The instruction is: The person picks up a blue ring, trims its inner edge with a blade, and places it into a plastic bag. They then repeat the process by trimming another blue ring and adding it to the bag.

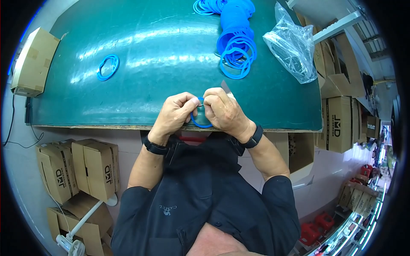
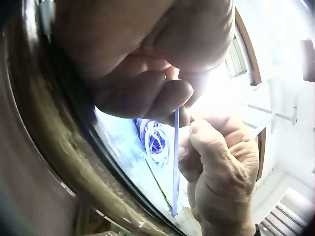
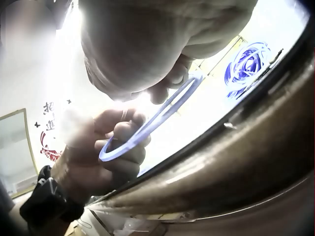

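Note:
Near the table's front edge, my left hand (image 1: 176,112) pinches a thin blue ring (image 1: 200,125) between thumb and fingers. My right hand (image 1: 225,110) is close beside it, fingers curled, its fingertips right at the ring's other side. From the top of that hand sticks out a flat grey blade (image 1: 225,86) with a pale wrapped part; the rest of it is hidden in the grip. In the right wrist view the ring (image 3: 129,145) slants up from the left hand (image 3: 83,142). Seen edge-on in the left wrist view, the ring (image 2: 175,167) hangs below the left fingers.
A large heap of blue rings (image 1: 235,38) lies at the back of the green table (image 1: 149,85). A few more rings (image 1: 107,67) lie at the left. A clear plastic bag (image 1: 292,47) sits at the right edge, and a cardboard box (image 1: 35,62) stands at the left.

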`<state>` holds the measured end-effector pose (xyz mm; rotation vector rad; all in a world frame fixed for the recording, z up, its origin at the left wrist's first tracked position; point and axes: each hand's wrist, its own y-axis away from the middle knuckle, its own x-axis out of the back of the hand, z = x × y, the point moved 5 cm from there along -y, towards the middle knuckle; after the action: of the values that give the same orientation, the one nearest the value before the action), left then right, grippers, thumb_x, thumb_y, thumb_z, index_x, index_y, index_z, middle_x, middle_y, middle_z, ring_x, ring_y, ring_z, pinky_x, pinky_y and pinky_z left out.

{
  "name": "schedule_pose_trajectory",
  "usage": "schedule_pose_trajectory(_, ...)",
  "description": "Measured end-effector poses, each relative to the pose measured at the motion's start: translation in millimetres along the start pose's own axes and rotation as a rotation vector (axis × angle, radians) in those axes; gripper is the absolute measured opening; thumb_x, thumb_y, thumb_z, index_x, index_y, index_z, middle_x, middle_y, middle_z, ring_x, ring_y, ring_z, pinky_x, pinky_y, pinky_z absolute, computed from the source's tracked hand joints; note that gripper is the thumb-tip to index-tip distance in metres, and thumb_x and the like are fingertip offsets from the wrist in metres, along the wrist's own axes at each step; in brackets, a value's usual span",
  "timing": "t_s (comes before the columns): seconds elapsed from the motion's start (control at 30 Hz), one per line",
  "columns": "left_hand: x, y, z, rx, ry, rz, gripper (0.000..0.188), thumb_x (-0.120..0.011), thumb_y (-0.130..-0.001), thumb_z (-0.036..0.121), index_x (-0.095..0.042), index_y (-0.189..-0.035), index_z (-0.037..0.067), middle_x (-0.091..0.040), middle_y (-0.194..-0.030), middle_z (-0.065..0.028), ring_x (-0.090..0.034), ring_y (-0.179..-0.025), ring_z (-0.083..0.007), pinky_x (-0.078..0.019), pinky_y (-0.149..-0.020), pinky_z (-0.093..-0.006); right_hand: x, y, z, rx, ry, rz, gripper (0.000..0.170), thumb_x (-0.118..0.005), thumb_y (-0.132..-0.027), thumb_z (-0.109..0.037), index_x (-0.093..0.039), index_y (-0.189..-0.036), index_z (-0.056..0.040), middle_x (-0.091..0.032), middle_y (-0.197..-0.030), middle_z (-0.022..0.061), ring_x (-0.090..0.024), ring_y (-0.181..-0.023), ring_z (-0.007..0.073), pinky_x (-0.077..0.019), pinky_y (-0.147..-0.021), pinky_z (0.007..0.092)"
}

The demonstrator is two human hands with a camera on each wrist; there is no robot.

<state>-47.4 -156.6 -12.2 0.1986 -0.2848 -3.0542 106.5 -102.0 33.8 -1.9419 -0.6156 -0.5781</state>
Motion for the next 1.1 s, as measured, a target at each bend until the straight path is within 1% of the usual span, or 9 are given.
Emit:
schedule_pose_trajectory(0.17, 8, 0, -3, 0.012, 0.043, 0.066, 0.022, -0.059, -0.104, 0.018, -0.071, -0.094, 0.002, -0.065, -0.073, 0.0004, -0.050, -0.055, -0.0025, -0.0398, -0.050, -0.0182, 6, 3, 6, -0.014, -0.118, 0.043, 0.024, -0.065, -0.082, 0.009, -0.056, -0.098, -0.0044, -0.062, -0.097, 0.0099, -0.061, -0.071, 0.0214, -0.0486, -0.061, 0.0307)
schedule_pose_trajectory(0.27, 25, 4, -2, -0.047, 0.022, 0.181, 0.022, -0.059, -0.105, 0.019, -0.070, -0.097, 0.003, -0.064, -0.075, 0.0000, -0.050, -0.055, -0.0017, -0.0378, -0.050, -0.0167, 24, 8, 7, -0.235, -0.353, 0.050, 0.021, -0.061, -0.087, 0.011, -0.056, -0.101, -0.0035, -0.061, -0.100, 0.0064, -0.056, -0.072, 0.0123, -0.0464, -0.063, 0.0250)
schedule_pose_trajectory(0.33, 41, 8, -2, -0.068, 0.037, 0.225, 0.022, -0.059, -0.105, 0.019, -0.070, -0.097, 0.003, -0.064, -0.075, -0.0002, -0.050, -0.055, -0.0019, -0.0379, -0.049, -0.0167, 35, 25, 16, -0.469, -0.573, 0.076, 0.018, -0.058, -0.091, 0.011, -0.057, -0.103, -0.0024, -0.059, -0.101, 0.0042, -0.051, -0.074, 0.0068, -0.0441, -0.063, 0.0220)
schedule_pose_trajectory(0.47, 74, 23, 2, -0.126, 0.086, 0.357, 0.022, -0.060, -0.105, 0.020, -0.069, -0.098, 0.002, -0.065, -0.076, -0.0009, -0.051, -0.054, -0.0029, -0.0386, -0.049, -0.0174, 62, 36, 19, -0.488, -0.632, 0.224, 0.019, -0.053, -0.090, 0.011, -0.057, -0.104, -0.0014, -0.057, -0.102, 0.0061, -0.047, -0.069, 0.0061, -0.0400, -0.058, 0.0198)
schedule_pose_trajectory(0.67, 125, 43, 16, -0.241, 0.110, 0.567, 0.021, -0.061, -0.105, 0.019, -0.069, -0.099, 0.001, -0.066, -0.077, -0.0022, -0.053, -0.055, -0.0045, -0.0405, -0.048, -0.0192, 87, 67, 42, -0.601, -0.650, 0.334, 0.016, -0.052, -0.092, 0.007, -0.058, -0.105, -0.0012, -0.057, -0.102, 0.0073, -0.044, -0.062, 0.0064, -0.0366, -0.052, 0.0204)
schedule_pose_trajectory(0.73, 148, 48, 19, -0.239, 0.042, 0.613, 0.021, -0.060, -0.105, 0.019, -0.069, -0.099, 0.001, -0.066, -0.077, -0.0022, -0.054, -0.055, -0.0047, -0.0410, -0.048, -0.0194, 102, 74, 50, -0.631, -0.695, 0.503, 0.014, -0.053, -0.094, 0.004, -0.058, -0.105, -0.0021, -0.057, -0.100, 0.0065, -0.045, -0.062, 0.0055, -0.0362, -0.052, 0.0195)
schedule_pose_trajectory(0.9, 217, 49, 36, -0.194, -0.227, 0.692, 0.021, -0.060, -0.105, 0.020, -0.070, -0.100, 0.001, -0.066, -0.079, -0.0017, -0.056, -0.058, -0.0053, -0.0431, -0.050, -0.0200, 112, 82, 66, -0.674, -0.625, 0.534, 0.013, -0.053, -0.094, 0.004, -0.060, -0.103, -0.0019, -0.059, -0.097, 0.0051, -0.049, -0.063, 0.0049, -0.0393, -0.052, 0.0179)
schedule_pose_trajectory(1.03, 280, 25, 49, -0.128, -0.460, 0.735, 0.020, -0.060, -0.103, 0.018, -0.071, -0.103, 0.001, -0.066, -0.079, -0.0012, -0.057, -0.059, -0.0057, -0.0450, -0.052, -0.0215, 106, 85, 73, -0.763, -0.533, 0.487, 0.012, -0.054, -0.095, 0.003, -0.061, -0.103, -0.0020, -0.059, -0.091, 0.0033, -0.051, -0.064, 0.0045, -0.0400, -0.053, 0.0177)
schedule_pose_trajectory(1.1, 306, 14, 52, -0.116, -0.472, 0.754, 0.020, -0.061, -0.102, 0.018, -0.071, -0.102, 0.001, -0.067, -0.078, -0.0018, -0.058, -0.058, -0.0067, -0.0464, -0.052, -0.0228, 100, 85, 76, -0.785, -0.522, 0.445, 0.011, -0.055, -0.096, 0.002, -0.061, -0.104, -0.0019, -0.059, -0.088, 0.0024, -0.053, -0.065, 0.0045, -0.0408, -0.053, 0.0179)
